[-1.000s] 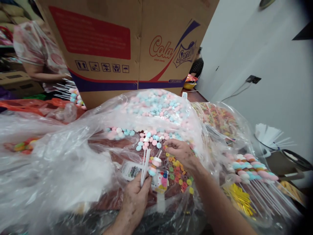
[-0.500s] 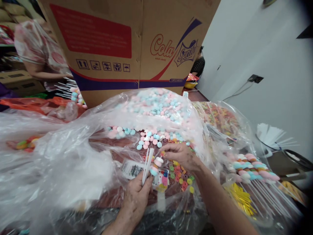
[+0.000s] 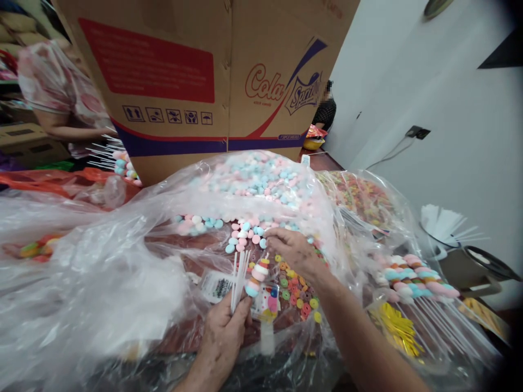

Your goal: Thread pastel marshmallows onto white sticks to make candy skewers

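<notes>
My left hand (image 3: 224, 332) is closed around several white sticks (image 3: 239, 277) and a candy skewer (image 3: 257, 276). Pink, white and blue marshmallows are threaded on that skewer, with a yellow-orange gummy ring near its upper end. Over the pile, my right hand (image 3: 292, 250) has its fingers stretched out, the tips beside the loose marshmallows (image 3: 243, 235); I see nothing held in it. Small coloured gummy rings (image 3: 292, 283) lie beneath and to the right of this hand. A printed plastic packet (image 3: 265, 302) is just behind my left hand.
A large cardboard box (image 3: 171, 71) stands behind a clear bag of marshmallows (image 3: 261, 174). Finished skewers (image 3: 420, 277) and gold ties (image 3: 398, 329) lie at right. Crumpled plastic (image 3: 122, 294) covers the left. A co-worker (image 3: 61, 98) stands at far left, another person behind the box.
My right hand has left the skewer's tip and moved up to the loose marshmallows. The gummy ring now sits on the skewer. My left hand keeps its hold; the view has shifted slightly.
</notes>
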A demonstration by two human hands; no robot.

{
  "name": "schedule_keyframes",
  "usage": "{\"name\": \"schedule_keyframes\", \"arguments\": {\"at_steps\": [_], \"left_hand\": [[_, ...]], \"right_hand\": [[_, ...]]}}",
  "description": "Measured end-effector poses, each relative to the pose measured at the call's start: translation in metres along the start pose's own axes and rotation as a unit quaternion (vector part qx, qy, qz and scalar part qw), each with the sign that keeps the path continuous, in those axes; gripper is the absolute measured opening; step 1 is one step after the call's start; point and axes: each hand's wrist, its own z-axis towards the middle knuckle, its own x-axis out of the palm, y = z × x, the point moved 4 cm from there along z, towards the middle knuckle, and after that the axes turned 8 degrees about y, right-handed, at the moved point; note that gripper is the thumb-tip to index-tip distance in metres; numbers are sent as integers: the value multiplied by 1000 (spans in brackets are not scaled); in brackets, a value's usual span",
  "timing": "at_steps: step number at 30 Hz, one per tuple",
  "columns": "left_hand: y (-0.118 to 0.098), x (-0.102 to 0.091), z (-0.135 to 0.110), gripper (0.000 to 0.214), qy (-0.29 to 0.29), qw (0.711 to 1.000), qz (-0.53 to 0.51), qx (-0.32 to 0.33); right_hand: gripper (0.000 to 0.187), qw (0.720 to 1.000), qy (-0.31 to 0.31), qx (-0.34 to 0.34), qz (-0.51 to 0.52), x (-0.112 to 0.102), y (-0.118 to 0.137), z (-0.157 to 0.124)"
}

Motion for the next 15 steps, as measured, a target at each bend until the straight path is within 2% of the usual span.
{"name": "schedule_keyframes", "arguments": {"at_steps": [2, 4, 6, 10, 15], "left_hand": [[2, 0, -1, 35, -2, 1000, -20, -7], [2, 0, -1, 36, -12, 1000, -28, -4], [2, -1, -2, 36, -20, 999, -29, 2], [4, -1, -1, 34, -20, 999, -31, 5], [5, -2, 0, 34, -17, 1000, -26, -1]], "right_hand": [[24, 991, 0, -18, -134, 9, 2, 16], [23, 964, 15, -33, -264, 21, 3, 28], [26, 942, 23, -38, -333, 30, 1, 34], [25, 939, 38, -34, -340, 33, -15, 30], [20, 974, 56, -47, -215, 19, -41, 15]]}}
